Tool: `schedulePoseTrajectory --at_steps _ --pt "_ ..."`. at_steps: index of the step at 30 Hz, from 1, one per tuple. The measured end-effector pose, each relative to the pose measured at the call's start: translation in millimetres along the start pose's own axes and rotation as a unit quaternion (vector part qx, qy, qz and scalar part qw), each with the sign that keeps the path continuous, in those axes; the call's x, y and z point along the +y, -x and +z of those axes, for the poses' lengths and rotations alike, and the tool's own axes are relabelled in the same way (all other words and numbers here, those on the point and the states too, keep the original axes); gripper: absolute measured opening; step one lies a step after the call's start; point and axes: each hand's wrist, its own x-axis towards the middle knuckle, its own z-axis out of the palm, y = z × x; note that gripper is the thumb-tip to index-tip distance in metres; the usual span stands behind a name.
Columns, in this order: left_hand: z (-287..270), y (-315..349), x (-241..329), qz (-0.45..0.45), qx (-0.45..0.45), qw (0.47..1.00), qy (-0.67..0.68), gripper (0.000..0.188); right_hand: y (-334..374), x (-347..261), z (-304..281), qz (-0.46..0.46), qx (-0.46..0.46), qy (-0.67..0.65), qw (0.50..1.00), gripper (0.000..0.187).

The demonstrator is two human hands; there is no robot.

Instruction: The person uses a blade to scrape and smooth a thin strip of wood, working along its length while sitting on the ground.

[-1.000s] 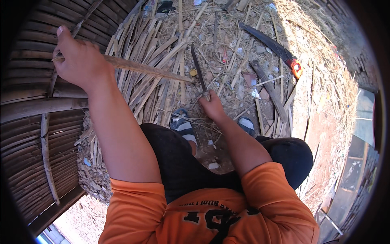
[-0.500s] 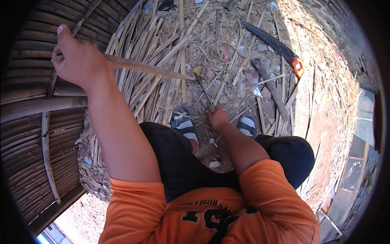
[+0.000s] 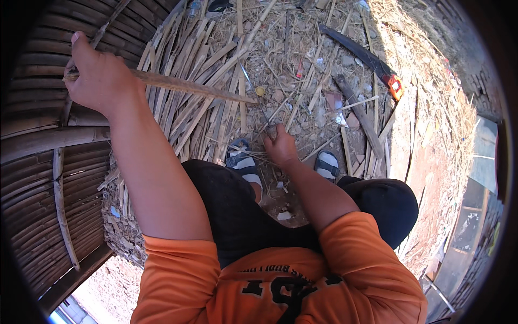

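A long, narrow wooden strip [image 3: 194,89] lies across the upper left, gripped near its left end by my left hand [image 3: 102,81], the thumb pointing up. Its free end reaches over the ground in front of my feet. Low between my feet, my right hand [image 3: 281,147] is closed round the handle of a long-bladed knife [image 3: 246,74]. The thin blade slants away up and left, past the strip's free end, and the strip hides part of it. Whether blade and strip touch, I cannot tell.
Loose split strips [image 3: 186,81] are heaped at the left, beside a slatted bamboo wall [image 3: 32,189]. A handsaw [image 3: 359,52] with an orange-and-black handle lies to the far right. A dark plank [image 3: 360,116] rests nearer. Straw and litter cover the ground around my sandals [image 3: 327,164].
My right hand has moved slightly left and away from me, and the knife's blade now shows as a bright line beyond the strip. My left hand has shifted a little left with the strip.
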Motion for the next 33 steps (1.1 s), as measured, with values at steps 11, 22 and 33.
schedulePoseTrajectory --at_steps 11,22,33 --pt "0.4 -1.9 -5.3 0.002 -0.011 0.999 0.035 0.034 3.6 54.9 0.7 0.070 -0.050 0.040 0.995 0.049" --pt "1.3 3.3 0.5 -0.012 -0.001 1.000 -0.025 0.037 -12.3 15.2 12.6 0.037 -0.068 0.053 0.996 0.045" --pt "3.7 5.3 1.7 -0.026 0.007 1.000 0.014 0.039 -2.4 -10.9 -8.9 0.032 -0.004 -0.042 0.999 0.048"
